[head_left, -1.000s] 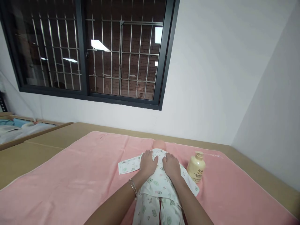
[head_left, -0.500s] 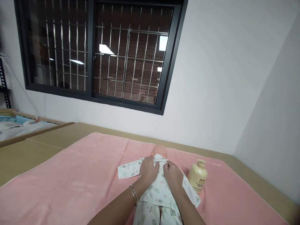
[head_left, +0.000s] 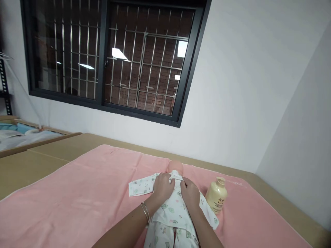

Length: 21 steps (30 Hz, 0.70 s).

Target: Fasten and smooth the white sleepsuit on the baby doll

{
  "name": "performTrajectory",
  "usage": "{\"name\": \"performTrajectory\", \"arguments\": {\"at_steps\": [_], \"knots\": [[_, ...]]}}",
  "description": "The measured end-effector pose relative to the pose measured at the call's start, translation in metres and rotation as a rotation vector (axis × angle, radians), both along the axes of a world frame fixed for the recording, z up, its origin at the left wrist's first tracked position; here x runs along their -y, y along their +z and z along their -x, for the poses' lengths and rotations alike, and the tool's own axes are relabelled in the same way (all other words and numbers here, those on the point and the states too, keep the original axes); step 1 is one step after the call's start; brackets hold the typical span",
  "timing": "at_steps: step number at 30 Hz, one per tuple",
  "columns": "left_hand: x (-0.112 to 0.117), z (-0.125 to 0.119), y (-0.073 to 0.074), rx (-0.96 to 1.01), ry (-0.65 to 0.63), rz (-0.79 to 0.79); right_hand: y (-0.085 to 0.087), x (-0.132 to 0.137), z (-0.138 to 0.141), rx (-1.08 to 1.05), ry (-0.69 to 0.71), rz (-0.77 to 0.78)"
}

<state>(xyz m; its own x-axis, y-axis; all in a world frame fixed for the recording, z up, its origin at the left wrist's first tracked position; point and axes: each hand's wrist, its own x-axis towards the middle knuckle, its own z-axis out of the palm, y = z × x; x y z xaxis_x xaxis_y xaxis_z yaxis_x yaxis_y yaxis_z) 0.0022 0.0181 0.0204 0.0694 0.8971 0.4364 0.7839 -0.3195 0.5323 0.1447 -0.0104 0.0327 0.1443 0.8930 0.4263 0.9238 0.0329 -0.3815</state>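
A baby doll point(head_left: 175, 166) lies on its back on a pink blanket point(head_left: 85, 193), its smooth round head partly covered by the collar of a white printed baby shirt point(head_left: 173, 210). At the left of the chest, just under the collar, my left hand point(head_left: 163, 187) has its fingers curled on the shirt cloth. Opposite it, my right hand point(head_left: 190, 193) is closed on the shirt's upper right side, fingertips partly hidden. Both sleeves spread outward. Matching printed trousers point(head_left: 160, 236) show below the hem, between my forearms.
A pale yellow bottle point(head_left: 216, 196) stands right of the doll, close to the right sleeve. Around the blanket runs the tan table top point(head_left: 51, 151). Behind are a white wall and a barred window point(head_left: 144, 62). A wooden-edged bin with cloths point(head_left: 26, 137) sits at far left.
The view has shifted slightly. Both hands stay at the upper chest of the shirt, with hardly any movement.
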Motion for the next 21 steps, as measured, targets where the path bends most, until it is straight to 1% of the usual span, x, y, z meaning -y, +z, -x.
{"name": "performTrajectory", "arguments": {"at_steps": [3,6,9,11,13,16,19,21], "knots": [[-0.006,0.001,-0.005,0.002,-0.035,0.000,-0.001,-0.007,-0.003,0.020,0.017,0.031],[-0.010,0.003,-0.009,0.033,-0.091,-0.015,0.000,-0.012,-0.005,0.039,0.064,0.057],[-0.011,0.004,-0.010,0.105,-0.194,-0.073,0.001,-0.010,-0.005,0.054,0.086,0.039],[-0.010,0.004,-0.010,0.138,-0.225,-0.099,0.002,-0.006,-0.002,0.066,0.065,0.021],[-0.008,0.003,-0.011,0.146,-0.199,-0.104,0.003,-0.001,0.001,0.074,0.020,0.015],[-0.008,0.001,-0.013,0.121,-0.118,-0.073,0.003,0.001,0.003,0.059,-0.041,0.019],[-0.011,0.001,-0.016,0.050,-0.045,-0.001,0.003,-0.003,0.002,0.051,-0.038,0.056],[-0.013,0.002,-0.015,0.007,-0.047,0.035,0.003,-0.008,-0.001,0.052,-0.013,0.084]]}}
